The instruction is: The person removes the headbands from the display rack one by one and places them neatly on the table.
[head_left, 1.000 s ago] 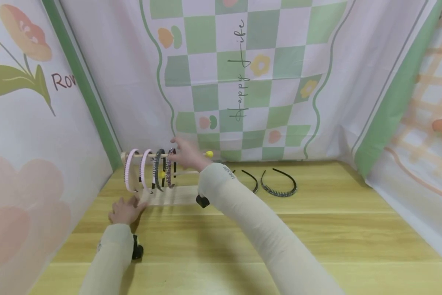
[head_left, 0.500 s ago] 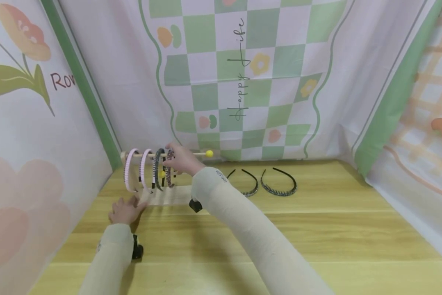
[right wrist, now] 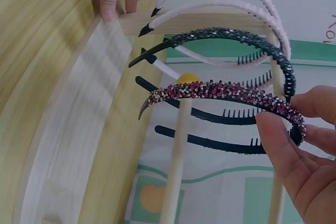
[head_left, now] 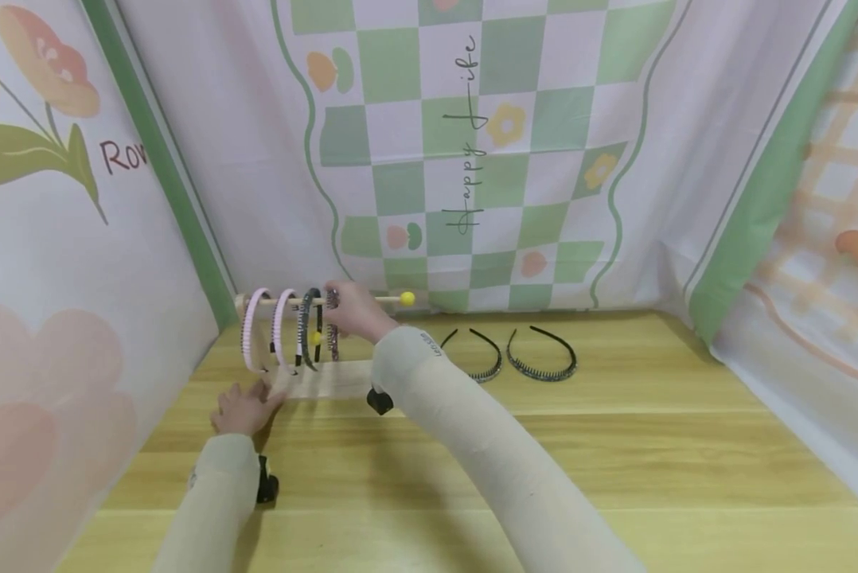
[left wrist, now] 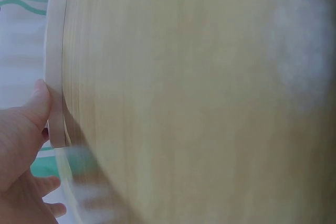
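A wooden headband rack point(head_left: 339, 380) stands at the back left, with headbands hanging on its upper rod. My right hand point(head_left: 360, 310) pinches the rightmost one, a headband point(right wrist: 210, 88) covered in red and silver beads, between thumb and fingers at its top bend. Part of that headband is hidden behind the hand in the head view. To its left hang a dark glittery headband point(right wrist: 226, 35) and two pink headbands point(right wrist: 231, 6). My left hand point(head_left: 244, 411) holds the near left corner of the rack's base, its thumb point(left wrist: 38, 103) against the board's edge.
Two dark toothed headbands point(head_left: 544, 376) lie on the wooden table point(head_left: 615, 461) right of the rack. The rods end in yellow balls point(head_left: 407, 299); the lower rod juts toward me. Printed curtains point(head_left: 501, 183) close off the back and both sides.
My right hand has come down and left from above the rod's right part onto the beaded headband, which has since shifted slightly right. The left hand has stayed at the base.
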A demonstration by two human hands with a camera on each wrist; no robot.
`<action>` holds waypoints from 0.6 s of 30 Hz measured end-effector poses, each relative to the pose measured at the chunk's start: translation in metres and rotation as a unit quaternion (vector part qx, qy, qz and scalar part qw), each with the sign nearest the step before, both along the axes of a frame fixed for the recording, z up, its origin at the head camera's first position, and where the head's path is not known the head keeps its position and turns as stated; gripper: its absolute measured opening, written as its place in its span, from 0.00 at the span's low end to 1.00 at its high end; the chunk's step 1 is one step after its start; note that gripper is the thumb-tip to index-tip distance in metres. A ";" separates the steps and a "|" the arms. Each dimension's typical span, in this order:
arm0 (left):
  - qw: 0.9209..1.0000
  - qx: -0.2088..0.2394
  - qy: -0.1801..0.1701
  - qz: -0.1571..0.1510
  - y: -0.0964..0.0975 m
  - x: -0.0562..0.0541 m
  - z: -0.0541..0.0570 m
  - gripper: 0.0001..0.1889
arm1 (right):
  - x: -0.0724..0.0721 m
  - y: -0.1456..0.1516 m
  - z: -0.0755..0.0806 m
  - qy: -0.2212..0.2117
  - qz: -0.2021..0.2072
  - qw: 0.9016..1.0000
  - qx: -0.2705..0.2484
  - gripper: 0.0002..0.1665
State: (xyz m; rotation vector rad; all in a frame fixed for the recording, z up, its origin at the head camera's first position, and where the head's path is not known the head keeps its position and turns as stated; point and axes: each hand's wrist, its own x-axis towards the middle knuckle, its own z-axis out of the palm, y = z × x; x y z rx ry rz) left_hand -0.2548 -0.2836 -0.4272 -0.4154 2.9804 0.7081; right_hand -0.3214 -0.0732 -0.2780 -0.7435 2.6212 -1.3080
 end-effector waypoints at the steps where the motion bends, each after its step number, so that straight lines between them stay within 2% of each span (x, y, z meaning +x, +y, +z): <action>1: 1.000 -0.001 0.000 0.001 0.000 0.000 0.000 0.40 | 0.000 0.001 0.001 -0.003 -0.001 1.000 0.002 0.33; 6: 1.000 0.001 0.003 -0.002 -0.002 0.000 -0.002 0.40 | -0.003 0.006 0.011 -0.021 -0.001 1.000 -0.003 0.34; 18: 1.000 -0.003 0.002 -0.001 -0.002 -0.002 -0.001 0.40 | -0.005 0.035 0.032 0.001 0.020 1.000 -0.011 0.34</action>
